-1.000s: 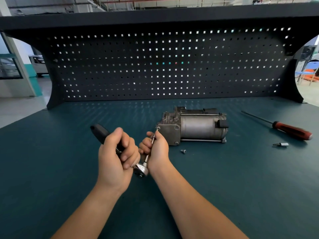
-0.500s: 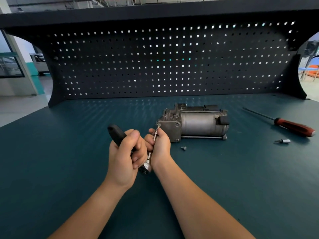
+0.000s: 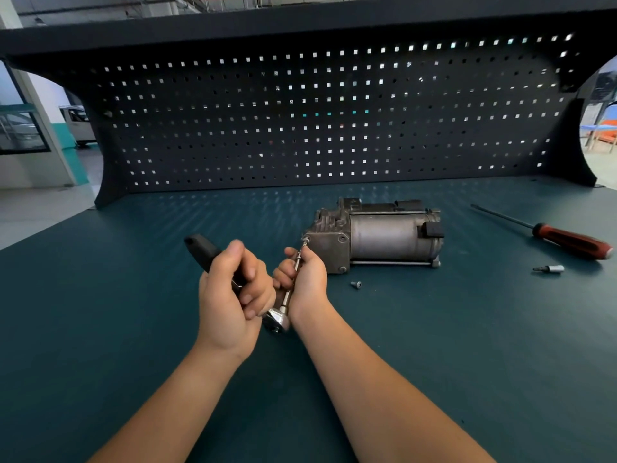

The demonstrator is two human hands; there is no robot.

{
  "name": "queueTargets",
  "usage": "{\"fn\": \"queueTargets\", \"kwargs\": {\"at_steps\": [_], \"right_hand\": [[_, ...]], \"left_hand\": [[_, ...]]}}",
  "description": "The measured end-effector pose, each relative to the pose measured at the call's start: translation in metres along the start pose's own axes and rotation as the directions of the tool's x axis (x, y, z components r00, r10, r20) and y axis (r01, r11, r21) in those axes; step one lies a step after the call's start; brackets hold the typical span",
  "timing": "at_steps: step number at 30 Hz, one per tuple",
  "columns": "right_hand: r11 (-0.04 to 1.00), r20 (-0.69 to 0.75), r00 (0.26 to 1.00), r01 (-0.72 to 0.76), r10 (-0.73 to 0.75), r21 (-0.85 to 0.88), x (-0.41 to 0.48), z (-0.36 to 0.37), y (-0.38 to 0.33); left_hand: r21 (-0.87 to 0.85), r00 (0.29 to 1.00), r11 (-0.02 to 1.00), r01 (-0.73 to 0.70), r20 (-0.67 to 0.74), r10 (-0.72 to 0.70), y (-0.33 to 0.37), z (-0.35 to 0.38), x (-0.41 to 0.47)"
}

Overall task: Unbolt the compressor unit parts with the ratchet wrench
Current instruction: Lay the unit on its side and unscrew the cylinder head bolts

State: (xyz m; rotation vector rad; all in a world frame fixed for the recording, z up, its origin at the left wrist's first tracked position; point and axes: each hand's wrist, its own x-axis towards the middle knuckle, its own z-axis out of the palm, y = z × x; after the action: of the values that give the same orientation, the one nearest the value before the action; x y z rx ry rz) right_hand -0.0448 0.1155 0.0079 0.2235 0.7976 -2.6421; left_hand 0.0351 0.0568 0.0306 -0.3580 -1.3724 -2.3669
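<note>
The grey metal compressor unit (image 3: 380,235) lies on its side on the dark green bench top (image 3: 133,329). My left hand (image 3: 230,292) grips the black handle of the ratchet wrench (image 3: 203,250). Its chrome head (image 3: 277,321) sits below my hands. My right hand (image 3: 305,279) holds the thin extension bar (image 3: 295,272), whose tip meets a bolt at the upper left corner of the compressor's end plate (image 3: 305,241). One loose bolt (image 3: 356,284) lies on the bench just in front of the unit.
A red-handled screwdriver (image 3: 567,240) lies at the right of the bench, with a small socket bit (image 3: 549,269) in front of it. A black perforated back panel (image 3: 317,121) rises behind the bench. The bench's left edge runs diagonally at far left.
The wrench handle swung right and back to the left in my left hand, while the extension tip stayed on the corner bolt. The compressor has not moved.
</note>
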Motion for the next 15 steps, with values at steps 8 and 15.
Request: {"fn": "queueTargets", "kwargs": {"at_steps": [8, 15], "right_hand": [[0.984, -0.039, 0.999, 0.029, -0.036, -0.178, 0.005, 0.003, -0.005], [0.968, -0.03, 0.999, 0.024, -0.033, -0.251, 0.008, 0.001, -0.008]], "left_hand": [[-0.302, 0.897, 0.953, 0.034, -0.412, -0.162, 0.009, -0.002, 0.015], [-0.028, 0.943, 0.998, -0.051, -0.33, 0.039, 0.005, 0.018, 0.018]]}}
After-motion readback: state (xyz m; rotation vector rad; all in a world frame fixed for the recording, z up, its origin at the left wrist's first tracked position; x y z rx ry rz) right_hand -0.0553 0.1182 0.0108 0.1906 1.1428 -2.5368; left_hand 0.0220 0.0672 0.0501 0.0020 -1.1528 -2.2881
